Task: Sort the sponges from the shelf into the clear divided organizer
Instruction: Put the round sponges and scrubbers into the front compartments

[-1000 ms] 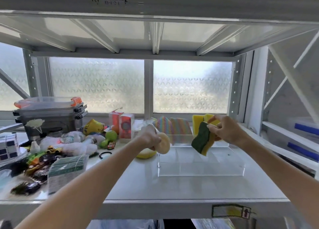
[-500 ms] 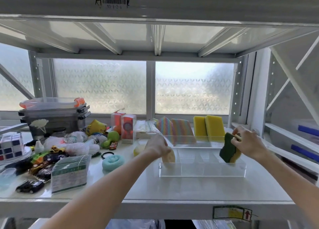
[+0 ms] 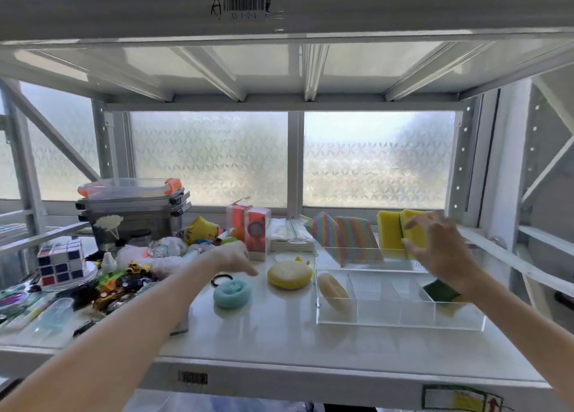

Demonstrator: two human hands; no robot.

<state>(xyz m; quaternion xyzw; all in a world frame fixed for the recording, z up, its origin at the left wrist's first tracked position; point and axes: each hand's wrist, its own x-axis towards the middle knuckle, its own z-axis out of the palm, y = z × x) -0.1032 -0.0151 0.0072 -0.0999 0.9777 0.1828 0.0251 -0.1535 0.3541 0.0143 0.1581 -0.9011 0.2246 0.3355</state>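
The clear divided organizer [image 3: 400,320] stands on the shelf at right. A beige oval sponge [image 3: 333,291] leans in its left compartment; a green-and-yellow scrub sponge [image 3: 441,292] lies in its right one. Two rainbow-striped sponges [image 3: 351,236] and two yellow sponges [image 3: 392,236] stand at the organizer's back. On the shelf lie a round yellow sponge [image 3: 289,274] and a teal ring-shaped sponge [image 3: 232,292]. My left hand [image 3: 231,258] hovers open above the teal sponge. My right hand [image 3: 441,250] is open in front of the yellow sponges, holding nothing.
Clutter fills the left: a puzzle cube [image 3: 60,261], toy cars [image 3: 124,284], stacked lidded boxes [image 3: 133,206], red cartons [image 3: 253,236], a black hair tie [image 3: 222,278]. The upper shelf beam [image 3: 279,11] hangs low overhead. A frosted window closes the back.
Both hands let go of their sponges in the organizer's end compartments. The left hand pulled back left over the shelf; the right hand rose toward the yellow sponges.
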